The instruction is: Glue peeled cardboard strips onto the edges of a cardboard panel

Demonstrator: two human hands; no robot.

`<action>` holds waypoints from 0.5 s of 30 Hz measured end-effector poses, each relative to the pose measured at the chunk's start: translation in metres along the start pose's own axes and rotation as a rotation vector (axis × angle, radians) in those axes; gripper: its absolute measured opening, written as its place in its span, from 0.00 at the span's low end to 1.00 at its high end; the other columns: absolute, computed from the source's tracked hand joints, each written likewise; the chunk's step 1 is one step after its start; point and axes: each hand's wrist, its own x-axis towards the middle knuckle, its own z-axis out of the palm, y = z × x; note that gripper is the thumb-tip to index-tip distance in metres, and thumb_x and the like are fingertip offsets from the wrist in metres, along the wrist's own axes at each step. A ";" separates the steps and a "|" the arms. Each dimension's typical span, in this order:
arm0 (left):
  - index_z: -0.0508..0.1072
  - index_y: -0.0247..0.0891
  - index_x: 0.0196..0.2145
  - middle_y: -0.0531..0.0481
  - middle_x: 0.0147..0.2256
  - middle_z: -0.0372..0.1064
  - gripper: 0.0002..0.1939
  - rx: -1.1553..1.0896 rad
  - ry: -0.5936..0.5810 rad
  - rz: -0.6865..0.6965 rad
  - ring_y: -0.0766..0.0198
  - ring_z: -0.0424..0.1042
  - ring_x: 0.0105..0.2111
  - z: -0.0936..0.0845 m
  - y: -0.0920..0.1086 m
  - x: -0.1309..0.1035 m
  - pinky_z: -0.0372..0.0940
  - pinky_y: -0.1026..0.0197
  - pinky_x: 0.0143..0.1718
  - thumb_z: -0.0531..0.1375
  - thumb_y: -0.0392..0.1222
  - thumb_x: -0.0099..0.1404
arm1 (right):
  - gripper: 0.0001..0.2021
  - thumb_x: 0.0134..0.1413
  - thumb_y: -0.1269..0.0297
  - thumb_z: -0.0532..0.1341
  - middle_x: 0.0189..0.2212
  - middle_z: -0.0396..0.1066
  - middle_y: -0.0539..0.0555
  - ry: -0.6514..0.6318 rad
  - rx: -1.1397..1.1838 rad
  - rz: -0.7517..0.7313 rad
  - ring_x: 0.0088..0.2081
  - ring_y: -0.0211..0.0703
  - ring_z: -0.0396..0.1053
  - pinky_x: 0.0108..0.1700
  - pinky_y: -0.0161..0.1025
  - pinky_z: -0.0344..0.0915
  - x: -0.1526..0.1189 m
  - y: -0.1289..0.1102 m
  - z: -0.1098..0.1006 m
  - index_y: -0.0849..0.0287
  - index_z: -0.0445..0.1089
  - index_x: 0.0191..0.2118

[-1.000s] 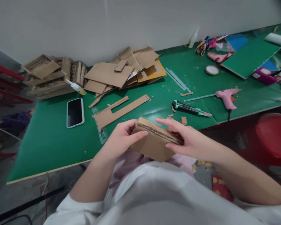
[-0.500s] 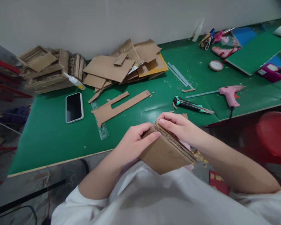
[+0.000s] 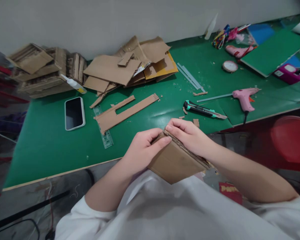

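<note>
Both hands grip a folded or layered piece of brown cardboard (image 3: 176, 160), held tilted in front of my white shirt, just off the table's front edge. My left hand (image 3: 146, 146) is closed on its left face, thumb on top near the upper corner. Closed along the rough upper edge, my right hand (image 3: 187, 135) has its fingertips at the same corner; part of its far side is hidden. Beyond the hands lies a utility knife (image 3: 203, 110) with its blade out. To the left, a notched cardboard strip (image 3: 132, 111) rests across a clear ruler (image 3: 106, 138).
A phone (image 3: 75, 113) lies on the green table (image 3: 52, 153). Behind it are stacked cardboard pieces (image 3: 40, 73), a glue bottle (image 3: 73, 83) and loose cardboard sheets (image 3: 110, 68). On the right are a pink glue gun (image 3: 245, 98), glue sticks (image 3: 190, 78), a tape roll (image 3: 230, 66) and a red stool (image 3: 292, 143).
The right hand has shifted slightly along the cardboard's edge, and the layers look pressed closer together. The table scene has slid a little left as the view turned; the left hand's hold is the same.
</note>
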 end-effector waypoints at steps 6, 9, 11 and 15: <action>0.67 0.33 0.25 0.55 0.22 0.58 0.17 -0.015 0.024 -0.006 0.71 0.56 0.24 0.004 0.000 0.003 0.52 0.69 0.23 0.55 0.51 0.59 | 0.14 0.57 0.57 0.50 0.21 0.53 0.45 0.027 0.028 -0.023 0.25 0.32 0.52 0.27 0.31 0.51 0.001 0.004 0.001 0.59 0.56 0.23; 0.68 0.33 0.26 0.55 0.22 0.59 0.16 0.003 0.034 -0.020 0.70 0.57 0.24 0.004 0.002 0.004 0.53 0.69 0.22 0.56 0.52 0.58 | 0.15 0.57 0.56 0.50 0.21 0.53 0.45 0.012 0.039 -0.029 0.25 0.31 0.52 0.26 0.31 0.50 0.001 0.005 -0.001 0.59 0.55 0.23; 0.69 0.34 0.26 0.55 0.22 0.60 0.16 -0.011 0.041 -0.021 0.70 0.58 0.24 0.003 0.002 0.004 0.53 0.70 0.22 0.57 0.51 0.58 | 0.16 0.57 0.55 0.49 0.21 0.52 0.45 -0.022 0.043 -0.030 0.25 0.31 0.52 0.26 0.30 0.51 0.001 0.006 -0.005 0.59 0.55 0.23; 0.71 0.35 0.28 0.54 0.24 0.64 0.13 -0.091 0.136 -0.003 0.69 0.61 0.25 -0.002 -0.004 0.003 0.56 0.70 0.24 0.58 0.49 0.57 | 0.19 0.57 0.51 0.48 0.20 0.48 0.45 -0.055 0.010 0.017 0.23 0.31 0.49 0.24 0.31 0.49 -0.003 0.008 -0.017 0.59 0.53 0.21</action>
